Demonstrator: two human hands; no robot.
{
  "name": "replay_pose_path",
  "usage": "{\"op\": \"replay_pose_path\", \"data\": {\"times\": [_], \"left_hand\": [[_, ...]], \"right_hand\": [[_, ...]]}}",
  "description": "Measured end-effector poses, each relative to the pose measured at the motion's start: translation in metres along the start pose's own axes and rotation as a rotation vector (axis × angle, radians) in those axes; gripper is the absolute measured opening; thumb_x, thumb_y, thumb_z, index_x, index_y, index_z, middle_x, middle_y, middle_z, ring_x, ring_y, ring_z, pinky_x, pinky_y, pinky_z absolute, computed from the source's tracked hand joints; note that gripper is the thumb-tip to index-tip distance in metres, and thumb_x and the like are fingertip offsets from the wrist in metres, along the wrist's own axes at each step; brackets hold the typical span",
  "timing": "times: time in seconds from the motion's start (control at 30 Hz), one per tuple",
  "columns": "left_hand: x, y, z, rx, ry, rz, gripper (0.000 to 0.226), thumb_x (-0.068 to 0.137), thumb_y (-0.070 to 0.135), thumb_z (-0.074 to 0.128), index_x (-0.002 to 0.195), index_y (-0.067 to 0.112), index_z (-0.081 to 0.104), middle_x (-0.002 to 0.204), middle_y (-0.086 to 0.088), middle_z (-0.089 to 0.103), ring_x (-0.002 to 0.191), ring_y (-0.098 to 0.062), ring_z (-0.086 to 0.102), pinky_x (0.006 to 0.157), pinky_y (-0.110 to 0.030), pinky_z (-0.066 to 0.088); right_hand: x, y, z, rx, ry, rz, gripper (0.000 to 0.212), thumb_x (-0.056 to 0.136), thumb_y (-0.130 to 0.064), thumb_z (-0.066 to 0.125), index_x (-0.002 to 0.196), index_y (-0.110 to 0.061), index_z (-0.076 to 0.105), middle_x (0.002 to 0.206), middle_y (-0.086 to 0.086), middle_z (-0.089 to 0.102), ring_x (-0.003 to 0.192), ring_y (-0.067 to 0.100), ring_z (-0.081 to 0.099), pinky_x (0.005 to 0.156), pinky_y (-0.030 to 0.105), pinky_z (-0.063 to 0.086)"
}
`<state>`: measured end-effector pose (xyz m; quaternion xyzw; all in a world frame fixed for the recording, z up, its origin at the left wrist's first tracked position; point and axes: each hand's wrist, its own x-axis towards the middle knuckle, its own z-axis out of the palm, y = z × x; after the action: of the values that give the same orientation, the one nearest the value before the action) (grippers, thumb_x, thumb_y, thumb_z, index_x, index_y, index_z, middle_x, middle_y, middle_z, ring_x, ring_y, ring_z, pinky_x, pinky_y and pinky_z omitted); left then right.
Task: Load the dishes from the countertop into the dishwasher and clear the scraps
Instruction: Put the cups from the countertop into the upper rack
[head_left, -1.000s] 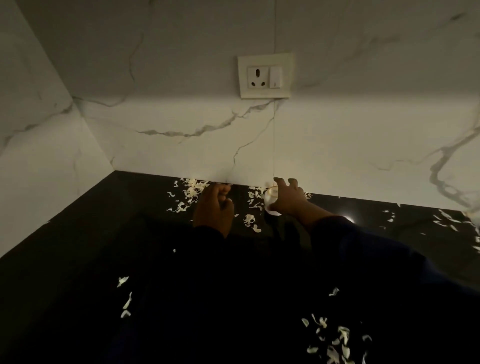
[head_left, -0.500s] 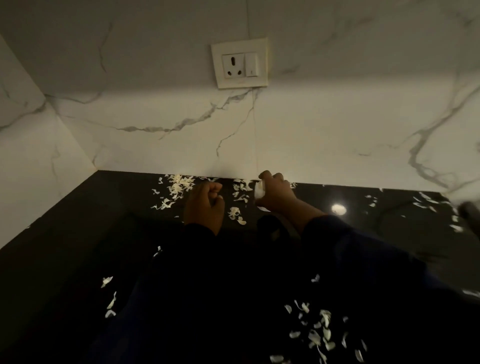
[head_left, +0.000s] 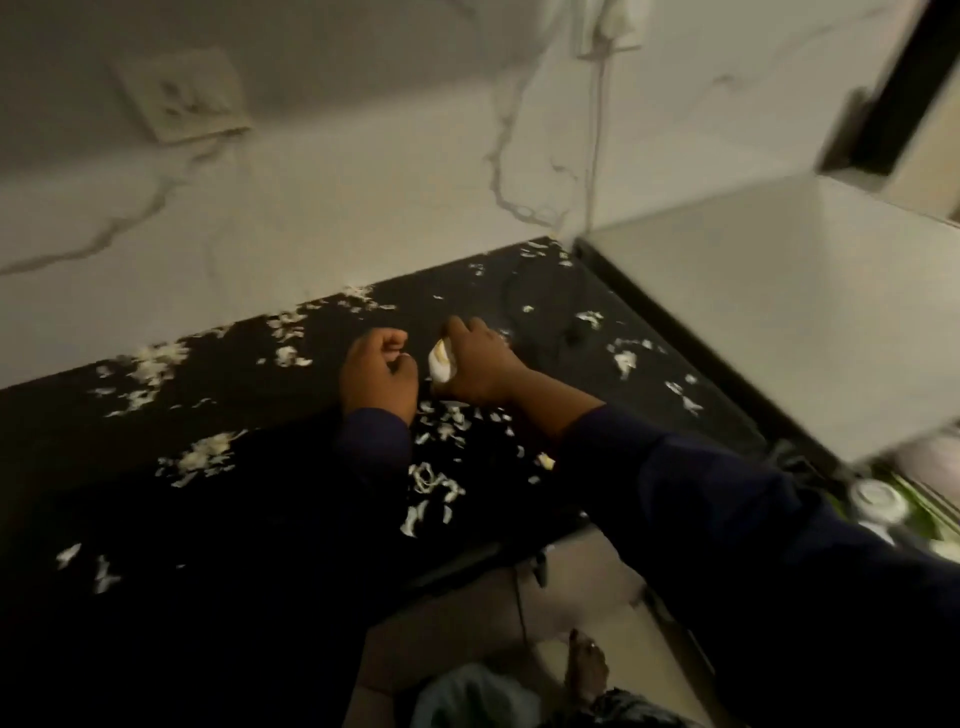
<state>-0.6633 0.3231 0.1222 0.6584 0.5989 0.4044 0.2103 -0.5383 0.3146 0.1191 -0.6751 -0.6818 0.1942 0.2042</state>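
Scraps (head_left: 441, 431) are lying scattered over the black countertop (head_left: 249, 519) while we are gathering them, our right hand (head_left: 480, 366) gripping a small white wad (head_left: 441, 361), our left hand (head_left: 376, 376) clenched beside it, contents unclear, and next we are likely sweeping the loose bits together.

Pale, thin scraps (head_left: 435, 483) are scattered across the dark countertop (head_left: 550, 306). Loose clusters are seen along the wall edge, at the left, toward the right end, and near the front edge. The densest patch is located at the middle. A small white wad (head_left: 440, 362), marked with yellow, is held just above it.
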Motion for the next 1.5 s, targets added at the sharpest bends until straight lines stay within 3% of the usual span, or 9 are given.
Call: {"op": "replay_pose_path", "data": {"times": [0.23, 0.43, 0.63, 0.77, 0.87, 1.03, 1.17, 1.37, 1.5], "left_hand": [[-0.082, 0.07, 0.078, -0.128, -0.223, 0.168, 0.023, 0.081, -0.003, 0.05, 0.1, 0.003, 0.061, 0.109, -0.013, 0.063, 0.096, -0.025, 0.06, 0.082, -0.024, 0.042], [-0.159, 0.143, 0.15, -0.193, -0.46, 0.315, 0.023, 0.081, -0.003, 0.051, 0.101, 0.004, 0.06, 0.107, -0.01, 0.062, 0.088, -0.015, 0.056, 0.08, -0.022, 0.042], [-0.24, 0.207, 0.236, -0.209, -0.63, 0.376, 0.022, 0.078, -0.002, 0.051, 0.097, 0.005, 0.061, 0.104, -0.012, 0.064, 0.089, -0.025, 0.061, 0.079, -0.023, 0.043], [-0.296, 0.238, 0.299, -0.193, -0.688, 0.308, 0.022, 0.078, -0.001, 0.051, 0.094, 0.007, 0.063, 0.1, -0.013, 0.066, 0.09, -0.029, 0.062, 0.083, -0.033, 0.049], [-0.334, 0.245, 0.34, -0.153, -0.735, 0.219, 0.023, 0.079, -0.001, 0.05, 0.096, 0.008, 0.063, 0.099, -0.011, 0.066, 0.09, -0.028, 0.062, 0.082, -0.031, 0.047], [-0.373, 0.216, 0.39, -0.091, -0.766, 0.136, 0.02, 0.078, -0.004, 0.052, 0.092, 0.006, 0.063, 0.093, -0.012, 0.066, 0.09, -0.031, 0.062, 0.082, -0.037, 0.051], [-0.381, 0.191, 0.421, -0.028, -0.772, 0.108, 0.016, 0.08, -0.001, 0.054, 0.09, 0.007, 0.064, 0.094, -0.014, 0.067, 0.09, -0.031, 0.061, 0.082, -0.041, 0.051], [-0.388, 0.168, 0.46, -0.017, -0.787, 0.033, 0.018, 0.082, -0.002, 0.054, 0.094, 0.006, 0.064, 0.102, -0.012, 0.066, 0.094, -0.026, 0.059, 0.079, -0.028, 0.043], [-0.387, 0.156, 0.472, 0.015, -0.8, -0.01, 0.015, 0.083, 0.002, 0.056, 0.093, 0.01, 0.064, 0.102, -0.009, 0.066, 0.095, -0.024, 0.058, 0.079, -0.027, 0.042]], "right_hand": [[-0.11, 0.094, -0.044, 0.04, 0.202, 0.302, 0.08, 0.071, -0.034, 0.076, 0.135, -0.012, 0.034, 0.135, 0.018, 0.038, 0.125, 0.039, 0.04, 0.102, 0.041, 0.036], [-0.204, 0.184, -0.083, 0.112, 0.427, 0.515, 0.072, 0.074, -0.03, 0.073, 0.133, -0.014, 0.035, 0.132, 0.015, 0.037, 0.119, 0.037, 0.043, 0.099, 0.039, 0.039], [-0.309, 0.284, -0.115, 0.155, 0.527, 0.709, 0.07, 0.074, -0.032, 0.071, 0.132, -0.014, 0.036, 0.131, 0.015, 0.037, 0.118, 0.037, 0.044, 0.099, 0.04, 0.04], [-0.379, 0.362, -0.126, 0.167, 0.504, 0.849, 0.069, 0.076, -0.033, 0.07, 0.133, -0.015, 0.035, 0.13, 0.014, 0.035, 0.117, 0.035, 0.042, 0.096, 0.039, 0.039], [-0.414, 0.415, -0.116, 0.196, 0.43, 0.931, 0.075, 0.075, -0.038, 0.071, 0.136, -0.014, 0.033, 0.132, 0.016, 0.033, 0.12, 0.037, 0.04, 0.101, 0.042, 0.039], [-0.431, 0.473, -0.067, 0.249, 0.307, 0.98, 0.069, 0.077, -0.037, 0.069, 0.132, -0.01, 0.037, 0.131, 0.017, 0.034, 0.119, 0.036, 0.042, 0.098, 0.036, 0.038], [-0.426, 0.507, -0.018, 0.271, 0.207, 0.991, 0.064, 0.079, -0.033, 0.068, 0.13, -0.011, 0.036, 0.135, 0.019, 0.031, 0.119, 0.041, 0.041, 0.098, 0.04, 0.038], [-0.405, 0.55, 0.03, 0.239, 0.159, 0.984, 0.076, 0.074, -0.027, 0.073, 0.137, -0.013, 0.032, 0.136, 0.016, 0.03, 0.119, 0.035, 0.038, 0.1, 0.04, 0.038], [-0.395, 0.563, 0.044, 0.146, 0.103, 0.961, 0.072, 0.074, -0.03, 0.072, 0.134, -0.014, 0.035, 0.137, 0.014, 0.032, 0.12, 0.033, 0.037, 0.094, 0.041, 0.043]]}}
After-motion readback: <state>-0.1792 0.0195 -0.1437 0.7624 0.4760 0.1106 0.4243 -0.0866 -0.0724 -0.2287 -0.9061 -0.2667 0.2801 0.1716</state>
